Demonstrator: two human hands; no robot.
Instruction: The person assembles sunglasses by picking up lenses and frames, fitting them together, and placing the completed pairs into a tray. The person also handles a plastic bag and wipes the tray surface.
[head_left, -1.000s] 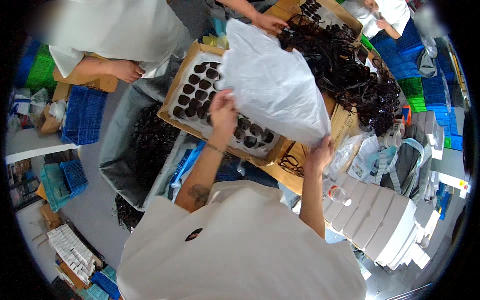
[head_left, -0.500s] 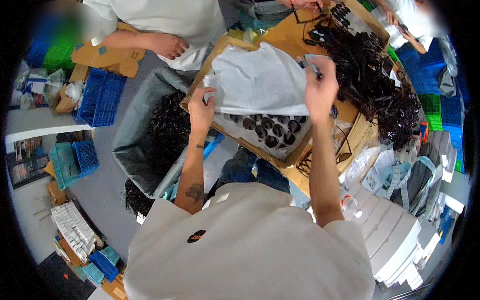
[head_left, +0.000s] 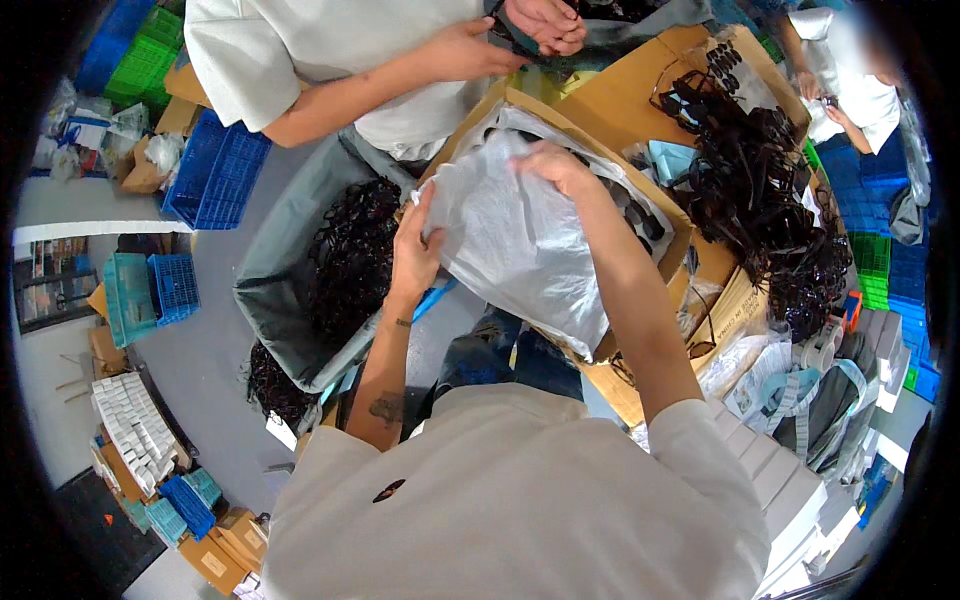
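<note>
A thin, crinkled white sheet (head_left: 520, 250) covers the near part of an open cardboard box (head_left: 684, 262) in front of me. My left hand (head_left: 415, 250) grips the sheet's left edge between thumb and fingers. Farther in, my right hand (head_left: 560, 168) has its curled fingers closed on the sheet near its far edge. Past the sheet's right side, dark sunglasses (head_left: 640, 215) show in the box on white lining. Whatever lies under the sheet is hidden.
A grey bin (head_left: 265, 290) of dark glasses frames (head_left: 350, 245) stands left. A tangled heap of dark glasses (head_left: 750, 180) lies right, near a light blue piece (head_left: 670, 160). Across from me is a co-worker's hand (head_left: 545, 25). White boxes (head_left: 770, 470) are stacked lower right.
The sheet has come toward me, covering the near-side dark pieces and baring the box's far right. My right hand has moved left onto it, without the small bluish thing it held. The co-worker's hands have shifted.
</note>
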